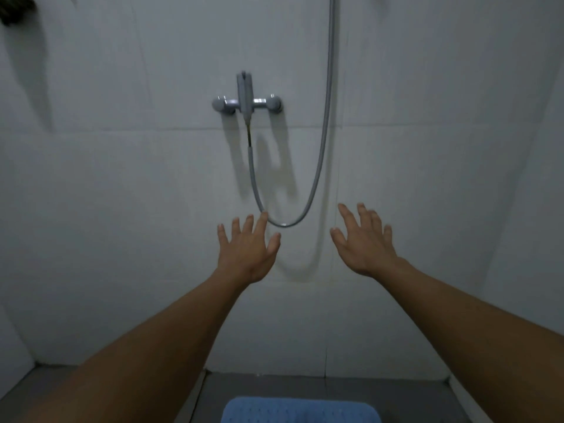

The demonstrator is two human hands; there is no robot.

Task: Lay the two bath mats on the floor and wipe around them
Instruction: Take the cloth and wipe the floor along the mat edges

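Head view showed left hand (pixel 248 248) and right hand (pixel 364 242) empty, fingers spread toward the wall (pixel 122 178), perhaps for balance; one mat (pixel 300 412) lay below.

No text, label, brand or number can be read anywhere (the dim light hides fine detail).

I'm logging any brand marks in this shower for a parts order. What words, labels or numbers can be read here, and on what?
None can be read.
Shower mixer tap: no legible marking.
Blue bath mat: only a dotted texture, no text.
Shower hose and wall tiles: bare.
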